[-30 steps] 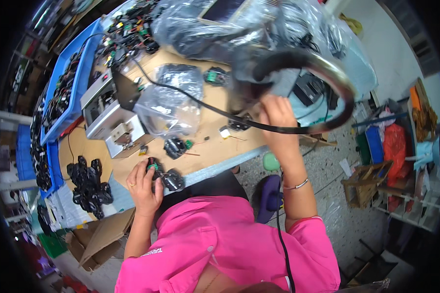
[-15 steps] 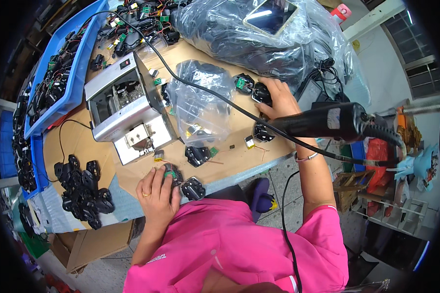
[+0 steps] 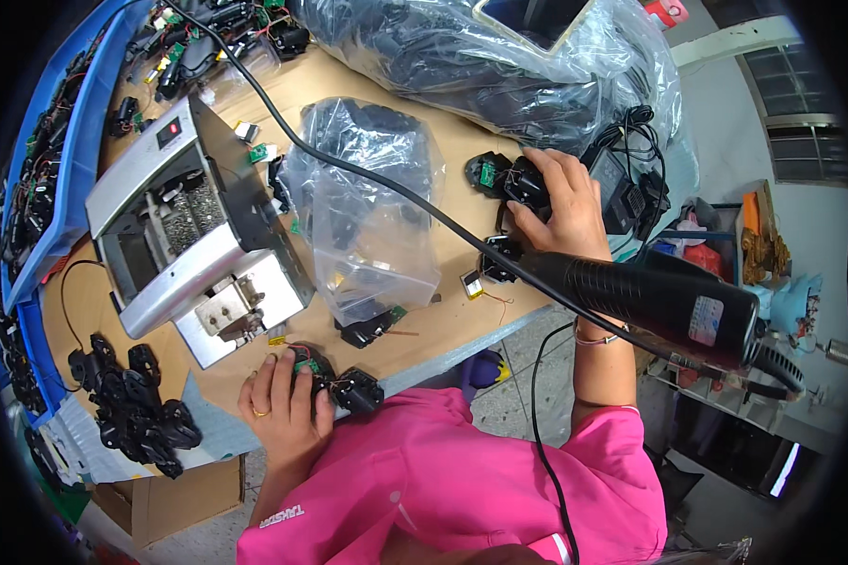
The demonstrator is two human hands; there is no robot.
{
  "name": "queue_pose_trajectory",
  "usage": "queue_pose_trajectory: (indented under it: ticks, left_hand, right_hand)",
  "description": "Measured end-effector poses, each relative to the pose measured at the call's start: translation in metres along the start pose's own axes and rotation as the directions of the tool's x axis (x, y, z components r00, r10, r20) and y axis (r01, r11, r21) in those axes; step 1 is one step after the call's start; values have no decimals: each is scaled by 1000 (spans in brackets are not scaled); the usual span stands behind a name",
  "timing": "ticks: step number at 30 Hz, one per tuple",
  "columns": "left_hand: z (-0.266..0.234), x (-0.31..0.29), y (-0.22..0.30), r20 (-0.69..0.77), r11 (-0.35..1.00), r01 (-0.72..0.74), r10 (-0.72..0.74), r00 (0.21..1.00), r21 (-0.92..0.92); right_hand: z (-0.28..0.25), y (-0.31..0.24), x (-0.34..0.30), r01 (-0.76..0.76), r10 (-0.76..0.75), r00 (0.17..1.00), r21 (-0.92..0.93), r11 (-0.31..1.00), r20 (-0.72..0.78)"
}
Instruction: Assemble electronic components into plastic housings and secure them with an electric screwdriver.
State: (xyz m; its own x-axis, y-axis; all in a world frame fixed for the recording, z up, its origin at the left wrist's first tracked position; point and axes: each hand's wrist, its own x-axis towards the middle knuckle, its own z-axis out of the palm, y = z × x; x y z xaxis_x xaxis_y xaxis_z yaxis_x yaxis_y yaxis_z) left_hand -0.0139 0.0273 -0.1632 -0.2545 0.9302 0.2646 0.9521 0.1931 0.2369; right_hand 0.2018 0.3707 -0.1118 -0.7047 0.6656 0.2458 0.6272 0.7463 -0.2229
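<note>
Working: a person in a pink shirt is leaning over a cluttered wooden table point(image 3: 448, 202), both bare hands down on small black parts.
Left hand: the left hand point(image 3: 278, 410) is resting at the near table edge, fingers curled over a small green circuit piece point(image 3: 303, 363); the grip is closing on it loosely, ring showing on one finger.
Beside it: a black plastic part point(image 3: 358, 389) is lying just beside the left fingertips, touching the table edge.
Right hand: the right hand point(image 3: 561, 202) is reaching across the table, its grip clenching around a black housing point(image 3: 521, 182) with thin wires trailing from it.
Near the right hand: a second black piece with a green board point(image 3: 486, 172) is sitting just beside that housing.
In front of the lens: a black power tool point(image 3: 660, 299) is hanging over the right forearm, its cable point(image 3: 349, 168) running back across the table.
Centre: a clear plastic bag point(image 3: 367, 212) is lying between the hands.
Left side: a grey metal machine point(image 3: 193, 226) is standing on the table, with a heap of black parts point(image 3: 132, 414) near it.
</note>
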Motion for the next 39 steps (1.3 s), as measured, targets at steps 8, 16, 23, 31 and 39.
queue_pose_trajectory:
  ticks: [8, 16, 23, 31, 39]
  left_hand:
    - [3, 0, -3, -10, 999, 2, -1, 1000, 32]
    - [1, 2, -3, 19, 1000, 12, -12, 1000, 23]
    - [0, 2, -1, 26, 1000, 7, -8, 1000, 26]
    - [1, 3, -1, 11, 1000, -2, 1, 1000, 22]
    - [1, 1, -2, 21, 1000, 2, -2, 1000, 18]
  right_hand:
    - [-1, -11, 1, -98, 123, 987, -213, 972, 106]
    - [-3, -20, 8, -202, 217, 955, -93, 975, 203]
    - [-6, -13, 13, -64, 91, 992, -276, 959, 87]
    - [-1, -10, 10, -117, 153, 982, -276, 954, 111]
    - [-3, -11, 8, -69, 103, 989, -291, 954, 102]
